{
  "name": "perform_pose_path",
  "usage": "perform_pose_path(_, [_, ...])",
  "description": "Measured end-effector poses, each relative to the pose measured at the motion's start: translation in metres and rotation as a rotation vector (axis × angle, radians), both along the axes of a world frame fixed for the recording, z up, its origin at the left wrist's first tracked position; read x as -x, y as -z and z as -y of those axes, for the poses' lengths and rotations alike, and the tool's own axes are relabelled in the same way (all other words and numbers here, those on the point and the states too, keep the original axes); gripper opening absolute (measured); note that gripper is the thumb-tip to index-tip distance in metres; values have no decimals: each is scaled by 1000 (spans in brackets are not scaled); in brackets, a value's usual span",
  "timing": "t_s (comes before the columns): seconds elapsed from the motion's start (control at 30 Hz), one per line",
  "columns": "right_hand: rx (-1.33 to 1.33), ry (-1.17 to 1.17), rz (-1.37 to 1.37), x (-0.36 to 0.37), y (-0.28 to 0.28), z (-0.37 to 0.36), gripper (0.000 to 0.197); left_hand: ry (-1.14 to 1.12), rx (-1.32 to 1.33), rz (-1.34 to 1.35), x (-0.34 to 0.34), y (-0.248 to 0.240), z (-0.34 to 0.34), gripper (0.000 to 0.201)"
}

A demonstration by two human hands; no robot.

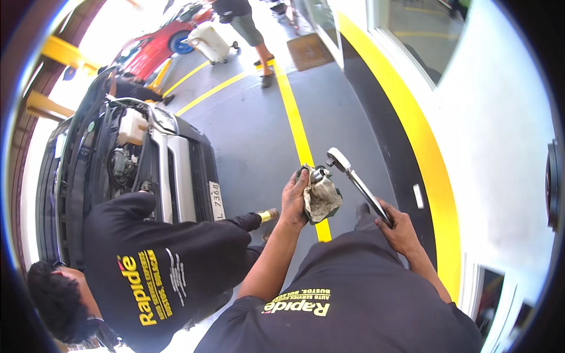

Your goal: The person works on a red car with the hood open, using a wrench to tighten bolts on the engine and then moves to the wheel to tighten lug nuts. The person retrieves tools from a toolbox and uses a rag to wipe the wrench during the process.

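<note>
Left hand (pixel 294 199): I see fingers and thumb curled in, gripping a stained, pale rag (pixel 322 200) bunched around a shiny metal socket-like part (pixel 318 175); thumb lies at the upper edge, by the metal. Right hand (pixel 400 228): fingers wrapped around the lower end of a ratchet wrench (pixel 366 192), no gap that I can make out between grip and handle. Wrench slants up and left from that hand, its head (pixel 338 159) just beside the metal part, a small gap between them from my viewpoint; depth I can't judge. Both tools are in the air in front of the wearer's dark shirt (pixel 353 288), over a grey floor (pixel 253 129) with a yellow line (pixel 292 117) running behind the rag. To the left I have a co-worker (pixel 170 265) in a black shirt with yellow lettering, leaning over the front of a dark vehicle (pixel 203 153); engine bay is exposed, with a whitish tank (pixel 133 127) near its far end. What the co-worker's hands hold, I can't tell. To the right there's a white wall (pixel 500 147) with a yellow band (pixel 406 100) along its lower part, black below that. Far end: a standing person (pixel 247 29) in grey shorts, a white cart (pixel 212 42), a red car (pixel 159 50) and a brown mat (pixel 309 52).
</note>
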State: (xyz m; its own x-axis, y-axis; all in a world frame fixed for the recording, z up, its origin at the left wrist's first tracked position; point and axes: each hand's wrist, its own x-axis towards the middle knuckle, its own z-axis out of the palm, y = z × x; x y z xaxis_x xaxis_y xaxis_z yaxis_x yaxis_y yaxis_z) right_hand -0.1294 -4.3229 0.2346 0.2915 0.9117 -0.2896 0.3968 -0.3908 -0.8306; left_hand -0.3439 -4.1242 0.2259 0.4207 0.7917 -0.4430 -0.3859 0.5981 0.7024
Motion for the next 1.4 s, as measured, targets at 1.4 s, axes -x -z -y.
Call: perform_pose_path(1.4, [71, -1348, 60, 249, -39, -1478, 64, -861, -272, -14, 338, -1, -1217, 42])
